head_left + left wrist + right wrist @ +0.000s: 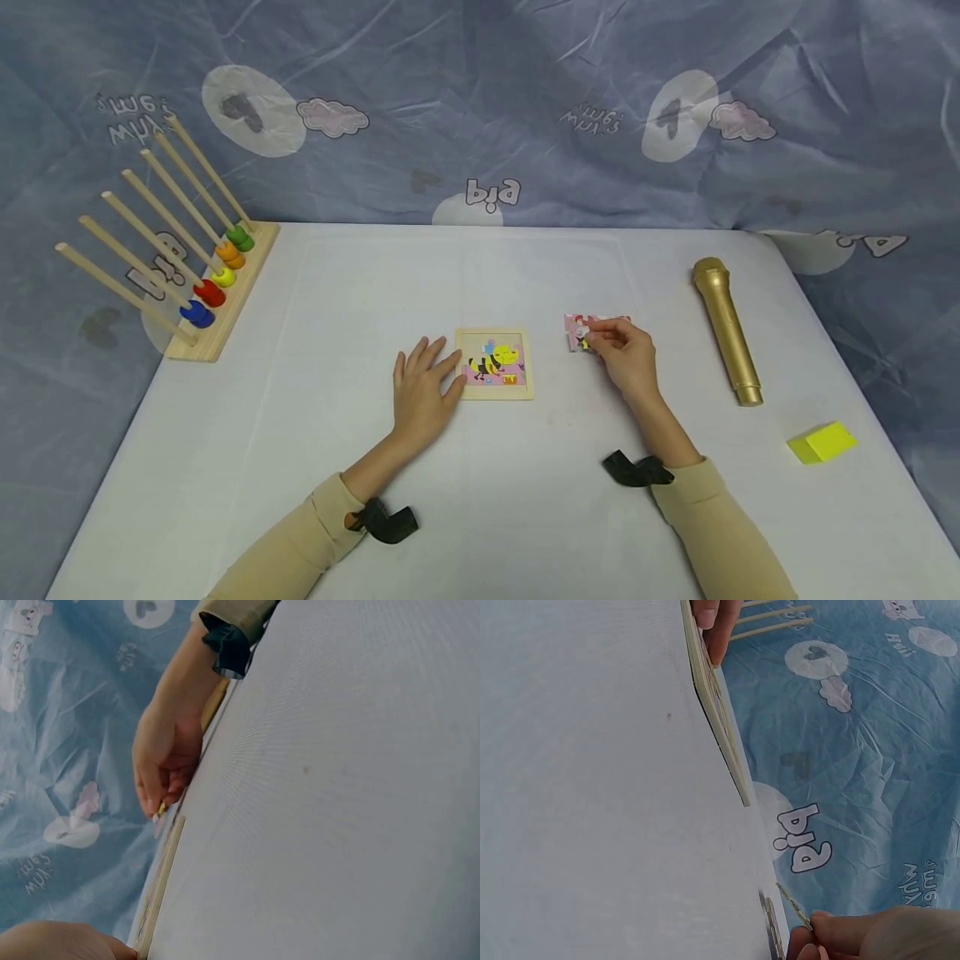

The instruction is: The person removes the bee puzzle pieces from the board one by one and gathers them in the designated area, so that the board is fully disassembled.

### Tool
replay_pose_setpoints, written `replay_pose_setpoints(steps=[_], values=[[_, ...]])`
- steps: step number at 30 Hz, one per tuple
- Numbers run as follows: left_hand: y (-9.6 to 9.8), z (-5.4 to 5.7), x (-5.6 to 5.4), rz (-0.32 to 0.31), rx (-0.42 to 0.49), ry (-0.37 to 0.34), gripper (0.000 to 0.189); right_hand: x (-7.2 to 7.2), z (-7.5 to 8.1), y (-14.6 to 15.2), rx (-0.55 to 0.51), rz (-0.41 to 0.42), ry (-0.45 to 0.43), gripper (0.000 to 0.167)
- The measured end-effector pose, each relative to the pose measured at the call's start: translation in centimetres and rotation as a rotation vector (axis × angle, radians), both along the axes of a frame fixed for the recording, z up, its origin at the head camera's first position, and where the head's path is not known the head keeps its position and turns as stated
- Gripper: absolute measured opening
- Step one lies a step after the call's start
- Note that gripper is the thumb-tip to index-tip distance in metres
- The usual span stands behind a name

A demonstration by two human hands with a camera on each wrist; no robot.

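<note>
A square wooden puzzle board (pixel 495 393) with a yellow bee picture lies at the middle of the table. My left hand (pixel 426 392) rests at its left edge, fingers spread and the thumb and index finger touching the frame. To the right of the board, my right hand (pixel 626 358) pinches a thin puzzle piece (pixel 795 907) between thumb and fingers. Under that hand lie pink picture puzzle pieces (pixel 574 333), partly hidden by the fingers. The pinched piece is tilted up from them in the right wrist view.
A wooden peg abacus (pixel 202 346) with coloured beads stands at the far left. At the right lie a gold microphone (pixel 727 333) and a yellow block (pixel 822 442). A grey-blue printed cloth (pixel 420 108) hangs behind the white table (pixel 360 275).
</note>
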State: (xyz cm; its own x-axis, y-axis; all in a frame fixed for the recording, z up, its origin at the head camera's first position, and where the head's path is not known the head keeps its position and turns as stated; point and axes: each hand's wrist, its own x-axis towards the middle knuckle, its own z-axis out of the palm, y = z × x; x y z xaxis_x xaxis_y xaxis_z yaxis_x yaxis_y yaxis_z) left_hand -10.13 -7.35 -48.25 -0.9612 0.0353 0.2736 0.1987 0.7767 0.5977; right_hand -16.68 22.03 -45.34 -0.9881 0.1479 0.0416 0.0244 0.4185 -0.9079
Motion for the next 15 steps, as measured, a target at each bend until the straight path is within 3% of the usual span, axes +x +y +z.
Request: replay_pose_setpoints(steps=[15], values=[[0.01,-0.01,0.05,0.000,0.006,-0.004,0.038,0.02,-1.01,-0.09,0.261,-0.002,0.147,0.010]])
